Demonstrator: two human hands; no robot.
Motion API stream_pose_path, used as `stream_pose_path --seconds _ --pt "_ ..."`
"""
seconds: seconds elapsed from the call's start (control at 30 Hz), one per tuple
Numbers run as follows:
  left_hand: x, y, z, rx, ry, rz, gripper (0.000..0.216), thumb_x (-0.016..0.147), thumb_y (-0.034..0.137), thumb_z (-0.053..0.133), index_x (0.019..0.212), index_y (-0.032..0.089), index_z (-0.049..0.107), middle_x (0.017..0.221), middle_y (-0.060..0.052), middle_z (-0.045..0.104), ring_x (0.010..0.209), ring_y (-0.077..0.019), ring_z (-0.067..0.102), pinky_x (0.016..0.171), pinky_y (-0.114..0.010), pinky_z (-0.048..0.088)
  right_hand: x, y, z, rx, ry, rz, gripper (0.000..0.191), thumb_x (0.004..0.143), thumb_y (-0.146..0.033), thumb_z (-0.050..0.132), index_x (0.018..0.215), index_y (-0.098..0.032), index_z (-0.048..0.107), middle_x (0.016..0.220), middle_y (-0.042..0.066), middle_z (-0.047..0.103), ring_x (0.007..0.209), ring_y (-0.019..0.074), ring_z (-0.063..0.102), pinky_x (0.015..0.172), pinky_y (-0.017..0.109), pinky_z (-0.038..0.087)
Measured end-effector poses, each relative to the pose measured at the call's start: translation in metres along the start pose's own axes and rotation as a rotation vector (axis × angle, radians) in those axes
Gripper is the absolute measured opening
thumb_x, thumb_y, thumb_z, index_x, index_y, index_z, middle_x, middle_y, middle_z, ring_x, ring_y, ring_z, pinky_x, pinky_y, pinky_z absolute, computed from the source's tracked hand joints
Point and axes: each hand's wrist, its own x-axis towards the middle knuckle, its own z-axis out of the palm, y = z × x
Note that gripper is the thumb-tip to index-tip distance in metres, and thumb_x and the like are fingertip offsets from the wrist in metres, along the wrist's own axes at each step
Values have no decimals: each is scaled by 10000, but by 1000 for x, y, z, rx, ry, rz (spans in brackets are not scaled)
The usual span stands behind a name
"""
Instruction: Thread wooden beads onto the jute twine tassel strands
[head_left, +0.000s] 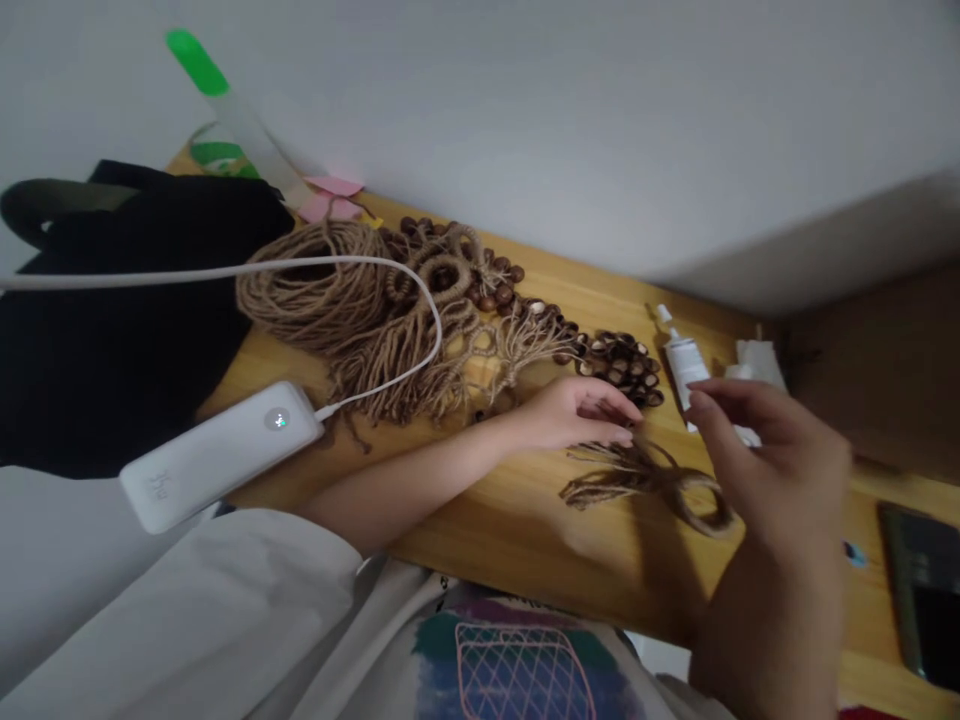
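Note:
My left hand [574, 412] reaches across the table just above the loose ends of a jute twine piece [607, 475]. Its thumb and fingertips curl close together around a small dark bit too unclear to name. That twine piece has a wrapped ring [703, 503] at its right end and lies between my hands. My right hand [780, 455] is raised at the right, thumb and forefinger pinched together; whatever they hold is too small to make out. Behind my left hand lies a heap of small brown beads or nut shells [622, 365], some showing pale insides.
A coil of twine [315, 285], knotted rings and fringes [405, 360] fill the table's left part. A white power bank [221, 455] with a cable juts at the left near a black bag [127, 330]. A white glue tube [684, 365] and a phone [926, 590] lie at the right.

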Motion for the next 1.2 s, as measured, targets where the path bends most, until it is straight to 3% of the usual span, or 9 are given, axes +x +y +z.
stream_pose_path --seconds 0.1,0.23,0.37,0.57,0.73,0.87,1.0,1.1,1.2 --pt "-1 2 1 31 23 0 224 641 61 717 849 88 637 724 10 653 678 -73 610 820 -304 491 -25 6 3 142 89 1 98 800 -252 659 884 -208 684 775 57 681 695 183 625 669 302 476" --pt "-3 5 2 109 61 4 250 614 97 745 842 100 643 747 1 675 679 -76 626 795 -272 510 -40 16 11 247 28 -82 99 834 -246 614 923 -218 646 854 41 678 789 194 640 747 333 507" --pt "-5 6 3 177 95 -40 298 610 175 778 872 108 653 744 -19 699 707 -108 663 780 -284 532 -40 21 8 246 24 -70 121 853 -252 583 954 -218 640 839 32 670 786 186 632 749 337 513" --pt "-7 8 6 201 121 -58 323 617 213 791 885 104 648 939 -82 728 793 -136 695 773 -283 547 -37 29 6 348 102 41 119 860 -258 574 929 -203 654 827 26 675 755 165 627 727 307 506" --pt "-5 6 5 151 117 -65 346 580 212 814 867 98 655 817 -58 721 731 -125 683 715 -259 532 -33 23 5 322 120 68 126 859 -276 572 904 -197 660 784 19 677 697 159 624 678 290 503" --pt "-2 4 5 95 132 -65 374 521 184 844 833 96 658 732 -18 696 669 -103 643 754 -287 515 -19 -10 -9 226 -93 -143 160 884 -262 528 943 -196 661 885 47 696 773 175 641 699 291 505" --pt "0 0 3 83 126 69 321 523 166 843 782 104 664 781 -19 700 755 -126 642 824 -315 503 23 -58 -6 149 -346 -364 207 851 -209 501 954 -176 678 908 69 710 784 188 644 703 303 490" --pt "1 -7 -1 91 67 37 352 550 192 838 855 113 680 788 -29 700 764 -146 648 825 -339 501 67 -97 25 159 -579 -307 213 836 -199 507 944 -174 688 850 31 715 717 152 627 681 261 469" --pt "2 -10 -3 148 57 21 387 560 199 834 901 100 680 845 -70 710 805 -185 659 851 -377 498 100 -131 73 43 -754 -121 188 815 -244 540 729 -159 685 662 19 668 647 154 606 631 245 445"
